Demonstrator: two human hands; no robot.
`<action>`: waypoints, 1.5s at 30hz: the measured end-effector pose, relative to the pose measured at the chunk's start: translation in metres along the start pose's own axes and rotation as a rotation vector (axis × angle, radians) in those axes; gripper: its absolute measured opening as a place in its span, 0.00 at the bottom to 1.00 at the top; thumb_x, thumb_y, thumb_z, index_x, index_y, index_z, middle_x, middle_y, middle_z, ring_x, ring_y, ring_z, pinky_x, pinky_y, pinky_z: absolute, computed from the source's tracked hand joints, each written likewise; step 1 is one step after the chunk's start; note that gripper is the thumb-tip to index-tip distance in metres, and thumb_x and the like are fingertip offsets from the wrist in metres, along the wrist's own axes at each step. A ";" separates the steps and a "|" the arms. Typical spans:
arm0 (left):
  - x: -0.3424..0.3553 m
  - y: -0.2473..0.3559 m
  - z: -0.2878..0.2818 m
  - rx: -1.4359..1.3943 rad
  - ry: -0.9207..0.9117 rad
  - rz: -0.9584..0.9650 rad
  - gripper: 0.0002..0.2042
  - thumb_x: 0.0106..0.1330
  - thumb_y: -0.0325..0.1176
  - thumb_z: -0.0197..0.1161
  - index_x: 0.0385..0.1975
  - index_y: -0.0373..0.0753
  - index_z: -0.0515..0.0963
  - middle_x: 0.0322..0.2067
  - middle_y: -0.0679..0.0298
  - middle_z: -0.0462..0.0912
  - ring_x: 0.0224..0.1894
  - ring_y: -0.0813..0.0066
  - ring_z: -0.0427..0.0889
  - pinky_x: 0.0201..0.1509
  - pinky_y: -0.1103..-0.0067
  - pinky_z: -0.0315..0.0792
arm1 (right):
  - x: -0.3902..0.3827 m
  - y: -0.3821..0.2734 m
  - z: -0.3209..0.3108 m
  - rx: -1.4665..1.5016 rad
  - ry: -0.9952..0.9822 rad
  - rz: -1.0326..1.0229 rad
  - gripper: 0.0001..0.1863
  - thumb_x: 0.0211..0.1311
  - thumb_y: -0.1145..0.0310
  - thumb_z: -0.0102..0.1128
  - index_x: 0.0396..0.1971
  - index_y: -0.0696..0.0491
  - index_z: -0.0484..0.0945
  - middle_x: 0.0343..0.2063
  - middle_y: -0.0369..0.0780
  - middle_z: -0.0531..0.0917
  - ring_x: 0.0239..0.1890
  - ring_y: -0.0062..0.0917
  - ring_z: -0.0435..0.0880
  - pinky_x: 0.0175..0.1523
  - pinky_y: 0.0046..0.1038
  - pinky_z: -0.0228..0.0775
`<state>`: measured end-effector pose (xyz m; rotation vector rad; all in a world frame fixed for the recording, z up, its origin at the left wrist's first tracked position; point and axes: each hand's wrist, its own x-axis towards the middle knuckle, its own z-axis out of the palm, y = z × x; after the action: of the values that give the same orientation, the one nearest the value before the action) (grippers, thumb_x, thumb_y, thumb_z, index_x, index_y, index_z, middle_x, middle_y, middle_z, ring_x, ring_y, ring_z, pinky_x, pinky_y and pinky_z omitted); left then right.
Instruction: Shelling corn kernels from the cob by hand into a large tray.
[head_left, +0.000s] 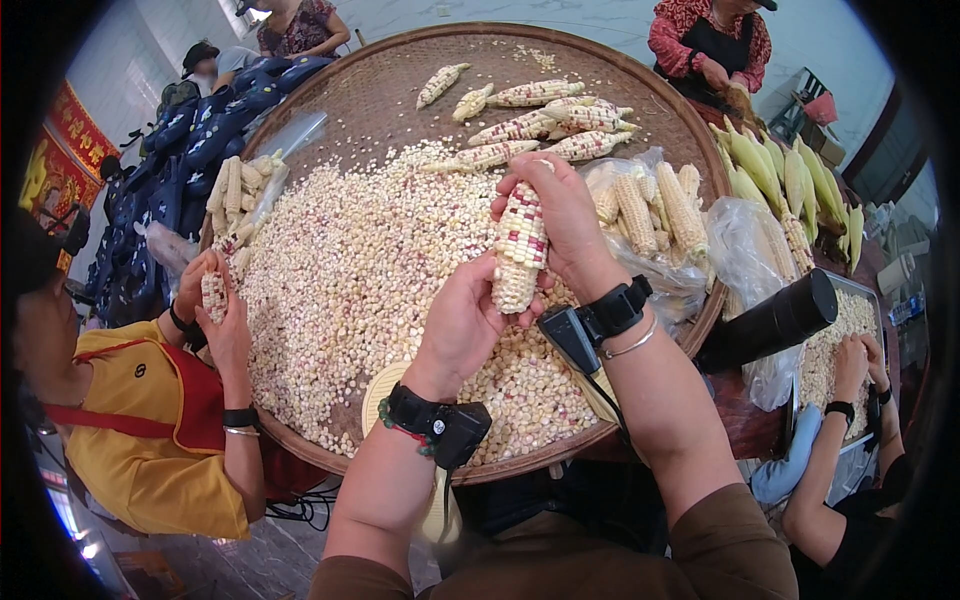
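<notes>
Holds a plump maize cob of cream-white and purple-red kernels (521, 235) in mid-air above a wide, round, brown woven tray (335, 110), close to upright, top tipped slightly right. Shows tight rows of glossy, blocky grains on the upper part, then a step down to a narrower, paler, knobbly lower end; impossible to tell whether part of the same cob or a second piece.

Grasps the lower end with the bare left hand (462, 312), thumb along the near side; clasps the upper part with the bare right hand (562, 205), fingers bent around the top and side. Brings both forearms up from below to meet at the cob, brown sleeves pushed back, black box-shaped devices (462, 435) strapped at the wrists.

Spreads beneath into a thick, pebbly bed of loose cream, yellow and reddish kernels (330, 270).

Beyond, on the weave: tapered, speckled whole cobs (525, 127). To the right: pale, rough-pitted stripped cobs (635, 215) in crinkled clear plastic, a smooth black cylinder (770, 322) tilted near the rim, and pointed green-husked ears (800, 185). To the left: a short speckled cob (213, 297) between the hands of a co-worker in a yellow top and red apron (150, 440)
</notes>
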<state>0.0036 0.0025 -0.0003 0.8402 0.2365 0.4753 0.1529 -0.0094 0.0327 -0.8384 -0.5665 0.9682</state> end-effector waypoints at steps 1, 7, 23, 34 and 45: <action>0.000 0.000 0.001 0.000 0.000 0.000 0.21 0.75 0.43 0.38 0.53 0.32 0.69 0.40 0.49 0.81 0.32 0.71 0.80 0.35 0.78 0.73 | 0.000 0.000 0.000 -0.009 -0.003 -0.005 0.09 0.64 0.68 0.56 0.40 0.54 0.69 0.25 0.39 0.79 0.23 0.24 0.82 0.22 0.25 0.75; -0.005 0.002 0.007 0.040 0.102 0.001 0.24 0.76 0.50 0.39 0.51 0.33 0.70 0.37 0.52 0.82 0.31 0.72 0.80 0.32 0.80 0.72 | -0.001 0.004 0.001 -0.049 -0.009 -0.018 0.08 0.65 0.67 0.56 0.38 0.54 0.70 0.25 0.38 0.79 0.23 0.23 0.82 0.25 0.23 0.74; -0.007 0.003 0.008 0.100 0.090 0.022 0.20 0.75 0.45 0.44 0.50 0.33 0.71 0.36 0.54 0.82 0.32 0.72 0.80 0.32 0.80 0.71 | -0.001 0.003 0.002 -0.066 -0.006 -0.017 0.09 0.65 0.67 0.58 0.40 0.54 0.70 0.25 0.38 0.79 0.23 0.22 0.81 0.24 0.23 0.75; -0.006 0.002 0.007 0.091 0.067 0.037 0.19 0.75 0.42 0.44 0.51 0.33 0.71 0.38 0.53 0.82 0.32 0.71 0.81 0.33 0.80 0.72 | 0.003 0.004 -0.004 -0.009 -0.009 -0.020 0.08 0.64 0.68 0.56 0.38 0.54 0.70 0.26 0.39 0.79 0.24 0.23 0.81 0.24 0.24 0.74; -0.004 0.001 0.007 0.115 0.129 0.012 0.23 0.75 0.49 0.41 0.50 0.34 0.70 0.34 0.54 0.82 0.29 0.73 0.80 0.29 0.81 0.71 | 0.002 0.005 -0.002 -0.027 0.009 -0.018 0.08 0.65 0.68 0.56 0.39 0.54 0.70 0.25 0.39 0.79 0.23 0.23 0.81 0.24 0.24 0.74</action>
<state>0.0030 -0.0035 0.0047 0.9248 0.3811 0.5315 0.1525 -0.0067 0.0276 -0.8599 -0.5796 0.9419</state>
